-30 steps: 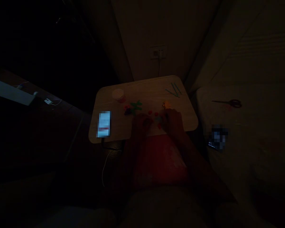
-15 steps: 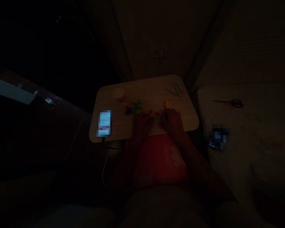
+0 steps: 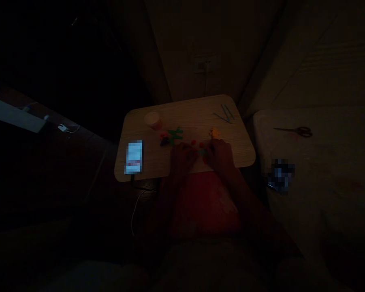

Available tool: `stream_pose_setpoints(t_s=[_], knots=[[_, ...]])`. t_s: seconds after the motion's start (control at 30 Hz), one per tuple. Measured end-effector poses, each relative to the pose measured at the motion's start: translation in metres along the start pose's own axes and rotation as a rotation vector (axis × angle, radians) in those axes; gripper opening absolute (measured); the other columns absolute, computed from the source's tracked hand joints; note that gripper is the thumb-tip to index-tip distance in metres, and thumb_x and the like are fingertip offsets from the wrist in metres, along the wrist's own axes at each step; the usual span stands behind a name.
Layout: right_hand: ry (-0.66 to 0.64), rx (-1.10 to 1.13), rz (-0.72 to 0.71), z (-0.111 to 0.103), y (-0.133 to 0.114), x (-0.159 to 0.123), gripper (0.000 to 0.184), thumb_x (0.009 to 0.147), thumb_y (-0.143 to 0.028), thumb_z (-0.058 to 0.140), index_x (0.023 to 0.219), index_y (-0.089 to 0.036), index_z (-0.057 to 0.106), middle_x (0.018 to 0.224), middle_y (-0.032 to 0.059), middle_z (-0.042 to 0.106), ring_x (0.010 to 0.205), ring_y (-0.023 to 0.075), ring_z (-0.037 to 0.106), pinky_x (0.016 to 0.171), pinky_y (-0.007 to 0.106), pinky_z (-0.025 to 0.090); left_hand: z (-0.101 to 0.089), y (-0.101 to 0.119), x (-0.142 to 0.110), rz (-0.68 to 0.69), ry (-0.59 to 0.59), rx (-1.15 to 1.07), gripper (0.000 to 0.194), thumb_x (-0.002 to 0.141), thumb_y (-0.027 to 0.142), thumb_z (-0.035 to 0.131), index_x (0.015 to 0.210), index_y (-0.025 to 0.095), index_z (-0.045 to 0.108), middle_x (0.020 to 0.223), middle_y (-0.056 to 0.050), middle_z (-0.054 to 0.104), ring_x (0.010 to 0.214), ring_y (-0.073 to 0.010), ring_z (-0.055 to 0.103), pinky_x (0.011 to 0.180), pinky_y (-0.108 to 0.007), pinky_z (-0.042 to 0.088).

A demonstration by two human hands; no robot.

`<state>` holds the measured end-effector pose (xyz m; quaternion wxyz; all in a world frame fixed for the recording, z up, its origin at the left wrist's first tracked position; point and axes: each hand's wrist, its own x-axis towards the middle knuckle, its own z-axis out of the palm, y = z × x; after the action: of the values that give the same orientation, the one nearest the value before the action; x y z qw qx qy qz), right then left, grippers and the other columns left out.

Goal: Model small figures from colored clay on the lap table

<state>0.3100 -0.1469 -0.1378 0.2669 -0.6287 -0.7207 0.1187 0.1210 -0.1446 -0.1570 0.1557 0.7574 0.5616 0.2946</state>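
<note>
In the dim head view, my left hand (image 3: 182, 157) and my right hand (image 3: 221, 154) face each other near the front of a small wooden table. A short green strip (image 3: 202, 151) spans the gap between their fingertips, and the fingers of both hands are closed at its ends. Around it lie small red pieces (image 3: 201, 144), one partly beside the right fingers. Just beyond my right hand is a yellow-orange cluster (image 3: 214, 132). Left of my left hand lie several green pieces (image 3: 176, 136), a dark lump (image 3: 164, 141) and some pinkish-red bits. The darkness hides finger detail.
On the table (image 3: 188, 113) stand a lidded tub (image 3: 152, 120) at back left and a lit phone (image 3: 133, 157) with a cable at front left. Thin green sticks (image 3: 223, 114) lie at back right. Scissors (image 3: 300, 131) rest on the pale surface to the right.
Both hands stay almost in place, with the green strip still between their fingertips. The view has shifted very slightly.
</note>
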Motion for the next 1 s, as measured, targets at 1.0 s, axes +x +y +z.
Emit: stream_pose_setpoints(t_s=[1.0], knots=[[0.000, 0.022, 0.024, 0.001, 0.002, 0.005, 0.020, 0.098, -0.031, 0.054, 0.089, -0.018, 0.067, 0.092, 0.0131, 0.074, 0.090, 0.0282, 0.063, 0.081, 0.039, 0.039, -0.001, 0.003, -0.002, -0.059, 0.056, -0.006, 0.013, 0.082, 0.032, 0.084, 0.081, 0.023, 0.074, 0.103, -0.006, 0.070, 0.105, -0.0262, 0.064, 0.102, -0.045, 0.047]])
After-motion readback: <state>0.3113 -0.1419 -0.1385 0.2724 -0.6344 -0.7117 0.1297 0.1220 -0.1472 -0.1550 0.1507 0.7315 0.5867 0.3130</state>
